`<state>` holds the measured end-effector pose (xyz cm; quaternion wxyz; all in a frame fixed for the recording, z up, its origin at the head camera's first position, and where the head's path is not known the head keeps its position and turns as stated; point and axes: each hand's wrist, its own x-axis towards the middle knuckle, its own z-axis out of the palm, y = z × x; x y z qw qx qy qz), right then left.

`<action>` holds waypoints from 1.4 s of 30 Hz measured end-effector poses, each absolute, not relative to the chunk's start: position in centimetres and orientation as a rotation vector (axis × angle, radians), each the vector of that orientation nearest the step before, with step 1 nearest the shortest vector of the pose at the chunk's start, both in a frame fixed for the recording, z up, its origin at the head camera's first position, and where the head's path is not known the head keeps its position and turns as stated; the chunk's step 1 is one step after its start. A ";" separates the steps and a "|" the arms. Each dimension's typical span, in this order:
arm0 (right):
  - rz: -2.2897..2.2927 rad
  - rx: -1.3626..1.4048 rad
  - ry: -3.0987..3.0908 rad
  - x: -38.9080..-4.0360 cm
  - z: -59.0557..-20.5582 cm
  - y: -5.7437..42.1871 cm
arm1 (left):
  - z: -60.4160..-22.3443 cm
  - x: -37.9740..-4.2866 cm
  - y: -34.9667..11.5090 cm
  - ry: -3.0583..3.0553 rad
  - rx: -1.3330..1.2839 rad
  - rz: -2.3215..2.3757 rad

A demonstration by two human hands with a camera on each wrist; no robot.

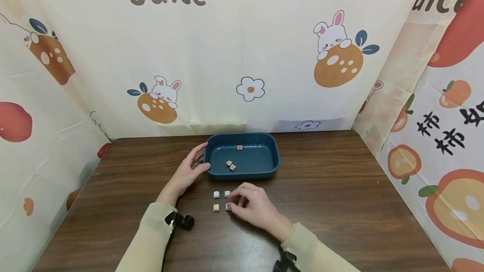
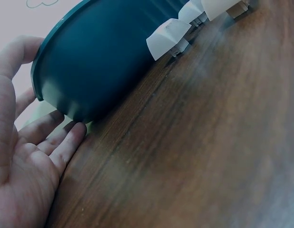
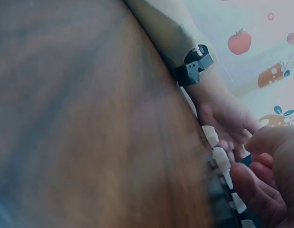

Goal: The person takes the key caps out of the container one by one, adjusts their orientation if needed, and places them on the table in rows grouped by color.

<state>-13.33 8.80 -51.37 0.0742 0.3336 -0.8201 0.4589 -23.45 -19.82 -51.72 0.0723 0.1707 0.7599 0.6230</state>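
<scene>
A dark blue rectangular tray [image 1: 243, 175] stands near the table's back edge. My left hand [image 1: 188, 171] holds its left end, thumb at the front corner of the rim and fingers along the outer wall, as the left wrist view [image 2: 37, 156] also shows. In front of the tray, small white keycaps lie in two short rows: a back left one [image 1: 217, 194], a back right one [image 1: 227, 193], a front left one [image 1: 216, 208] and a front right one [image 1: 227, 207]. My right hand [image 1: 253, 205] is over the right pair, thumb and forefinger apart, the thumb tip by the front right keycap.
Inside the tray sit a beige keycap [image 1: 240, 147] toward the back and two more close together, one of them [image 1: 232, 167] in front. Brown wood tabletop [image 1: 332, 205] spreads around. A printed curtain [image 1: 227, 45] stands behind the table.
</scene>
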 end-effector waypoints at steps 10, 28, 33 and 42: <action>1.343 0.913 -2.388 -14.5 -49.9 9.9 | -51.7 -23.5 -19.9 2.285 0.515 1.869; 1.296 0.800 -2.453 -17.7 -46.2 11.4 | -51.9 -23.6 -20.0 2.276 0.510 1.870; 1.234 0.764 -2.486 -20.4 -44.4 12.0 | -52.0 -23.7 -20.0 2.285 0.493 1.863; 1.206 0.711 -2.554 -25.0 -43.3 12.0 | -52.0 -23.6 -20.0 2.288 0.505 1.863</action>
